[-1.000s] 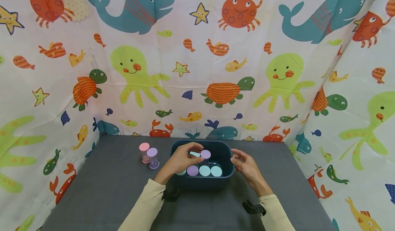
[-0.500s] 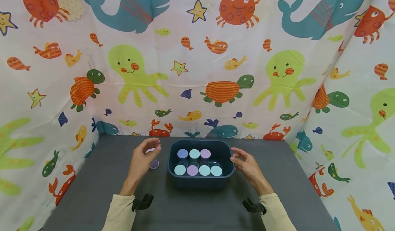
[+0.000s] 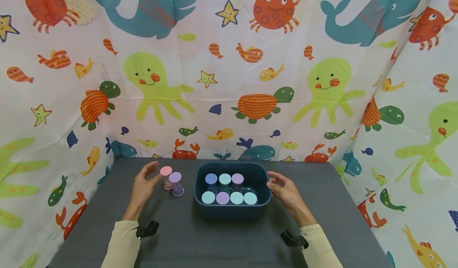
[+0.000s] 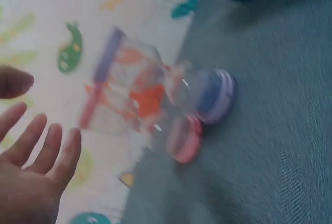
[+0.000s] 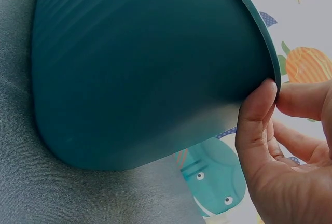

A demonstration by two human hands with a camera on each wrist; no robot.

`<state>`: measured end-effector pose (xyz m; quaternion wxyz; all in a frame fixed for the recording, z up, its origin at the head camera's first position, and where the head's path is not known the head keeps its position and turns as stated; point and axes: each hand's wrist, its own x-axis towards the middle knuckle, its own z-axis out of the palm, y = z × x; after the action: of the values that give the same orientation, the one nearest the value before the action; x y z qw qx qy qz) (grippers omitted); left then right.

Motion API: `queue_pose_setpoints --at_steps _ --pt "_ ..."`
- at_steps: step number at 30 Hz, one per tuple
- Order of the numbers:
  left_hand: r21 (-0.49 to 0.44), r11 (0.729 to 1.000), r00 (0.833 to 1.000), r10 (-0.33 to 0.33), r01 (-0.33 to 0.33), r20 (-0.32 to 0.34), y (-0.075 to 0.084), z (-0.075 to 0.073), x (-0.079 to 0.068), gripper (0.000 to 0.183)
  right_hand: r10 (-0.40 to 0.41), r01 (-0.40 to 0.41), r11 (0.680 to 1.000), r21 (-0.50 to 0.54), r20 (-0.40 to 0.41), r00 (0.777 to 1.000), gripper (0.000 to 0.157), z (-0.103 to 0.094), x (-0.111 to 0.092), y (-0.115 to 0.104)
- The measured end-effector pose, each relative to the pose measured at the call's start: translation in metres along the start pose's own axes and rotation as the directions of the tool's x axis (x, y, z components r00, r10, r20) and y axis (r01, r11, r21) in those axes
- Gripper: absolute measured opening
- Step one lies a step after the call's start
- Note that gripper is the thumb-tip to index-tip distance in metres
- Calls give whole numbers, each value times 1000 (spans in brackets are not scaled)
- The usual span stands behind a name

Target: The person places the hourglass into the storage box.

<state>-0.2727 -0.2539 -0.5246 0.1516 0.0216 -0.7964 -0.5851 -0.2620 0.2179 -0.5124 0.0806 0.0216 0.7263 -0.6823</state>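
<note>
My left hand (image 3: 142, 185) is beside two hourglass sand timers on the table's left, its fingers relaxed and holding nothing. The pink-capped timer (image 3: 166, 171) and the purple-capped timer (image 3: 175, 178) stand upright close together. In the left wrist view their clear bulbs look blurred, and a gap shows between the fingers (image 4: 67, 156) and the timers. My right hand (image 3: 289, 196) pinches the right rim of a dark blue bin (image 3: 232, 212) between thumb and index finger. Inside the bin stand two rows of timers, including a blue-capped one (image 3: 211, 179), a mint-capped one (image 3: 224, 179) and a purple-capped one (image 3: 237, 179).
The dark grey cloth-covered table (image 3: 229, 244) runs back to a curtain (image 3: 222, 113) printed with sea animals, which also hangs along both sides. Bare tabletop shows in front of the bin. Within the bin, the right end of the back row has a gap.
My left hand has let go of a purple-capped timer in the bin's back row and moved left, past the two standing timers. The right hand has stayed on the rim.
</note>
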Motion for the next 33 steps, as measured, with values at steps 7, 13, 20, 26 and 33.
queue_pose_setpoints --at_steps 7,13,20,26,33 --pt "-75 995 981 -45 60 189 -37 -2 20 63 -8 8 1000 -1 -3 1000 43 -1 1 0" --pt "-24 990 954 -124 136 274 -61 -1 23 70 -14 14 1000 -4 9 1000 44 0 -1 1" --pt "-23 992 959 -111 121 261 -70 2 20 71 -16 16 1000 4 8 1000 43 0 -1 1" --pt "23 993 960 -116 113 256 -73 3 21 72 -19 19 1000 -6 5 1000 44 0 -2 2" --pt "76 996 979 -55 41 196 -71 6 23 65 -19 19 1000 -3 3 1000 44 -1 -1 3"
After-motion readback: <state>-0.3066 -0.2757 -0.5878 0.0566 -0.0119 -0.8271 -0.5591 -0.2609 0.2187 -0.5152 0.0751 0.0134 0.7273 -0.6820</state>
